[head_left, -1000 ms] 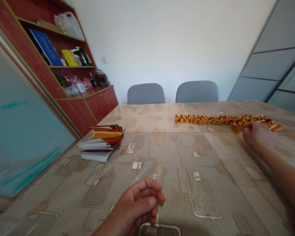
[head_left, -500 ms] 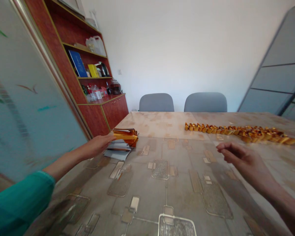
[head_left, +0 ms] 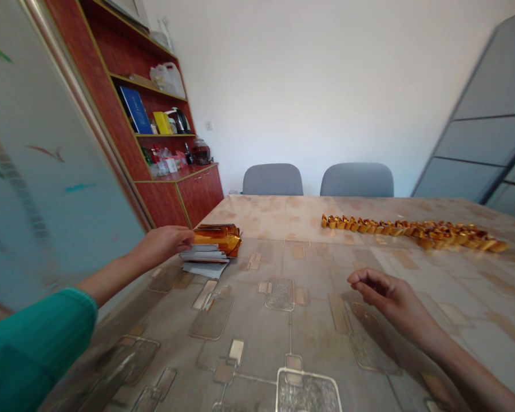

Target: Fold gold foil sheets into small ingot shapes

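Observation:
At the table's left edge lies a stack of gold foil sheets (head_left: pixel 218 237), with grey-white paper sheets (head_left: pixel 205 261) fanned out in front of it. My left hand (head_left: pixel 170 241) is at the left end of the gold stack, fingers curled together over its edge; what they pinch is too small to make out. Over the middle right of the table hangs my right hand (head_left: pixel 380 292), fingers curved and thumb apart from them, holding nothing visible. Beyond it, long rows of folded gold foil pieces (head_left: pixel 438 233) stretch along the right side.
The patterned table (head_left: pixel 257 320) spans the foreground. Two grey chairs (head_left: pixel 272 179) stand behind it. A red-brown shelf cabinet (head_left: pixel 201 191) is at the back left, beside a frosted glass panel (head_left: pixel 68 171). Grey panels (head_left: pixel 489 131) stand at the right.
My right hand has moved left and nearer to me, away from the gold rows. My left hand has drawn back slightly left, its fingers more curled at the stack.

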`<control>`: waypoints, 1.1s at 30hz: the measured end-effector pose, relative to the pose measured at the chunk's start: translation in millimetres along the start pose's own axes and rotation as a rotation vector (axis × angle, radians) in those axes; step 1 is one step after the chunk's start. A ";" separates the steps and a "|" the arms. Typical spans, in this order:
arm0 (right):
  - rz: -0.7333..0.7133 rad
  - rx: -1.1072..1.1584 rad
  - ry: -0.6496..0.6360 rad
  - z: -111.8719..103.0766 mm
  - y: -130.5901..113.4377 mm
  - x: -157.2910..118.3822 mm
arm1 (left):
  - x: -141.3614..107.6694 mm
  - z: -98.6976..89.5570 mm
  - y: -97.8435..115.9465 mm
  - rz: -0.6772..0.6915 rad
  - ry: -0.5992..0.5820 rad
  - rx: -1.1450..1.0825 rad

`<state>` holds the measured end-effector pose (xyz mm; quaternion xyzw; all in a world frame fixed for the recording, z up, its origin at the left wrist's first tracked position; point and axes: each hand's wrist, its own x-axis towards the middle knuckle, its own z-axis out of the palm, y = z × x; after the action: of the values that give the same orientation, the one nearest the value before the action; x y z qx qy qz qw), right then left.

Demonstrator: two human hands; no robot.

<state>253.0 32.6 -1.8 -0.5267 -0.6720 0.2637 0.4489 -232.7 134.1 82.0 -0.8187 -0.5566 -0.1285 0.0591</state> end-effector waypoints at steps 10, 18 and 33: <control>0.068 0.122 0.020 8.2 -1.4 -1.0 | 8.1 -10.6 3.2 0.210 0.059 -0.092; 0.263 0.411 -0.126 8.4 -16.9 -8.6 | -14.0 -7.5 84.0 0.414 0.292 -0.274; -0.087 0.186 0.175 20.4 -27.1 -9.2 | -26.9 51.8 208.8 0.557 0.335 -0.624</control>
<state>222.7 18.0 8.3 -0.4742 -0.6250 0.2581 0.5638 -41.1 44.4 34.5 -0.8837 -0.2325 -0.4003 -0.0690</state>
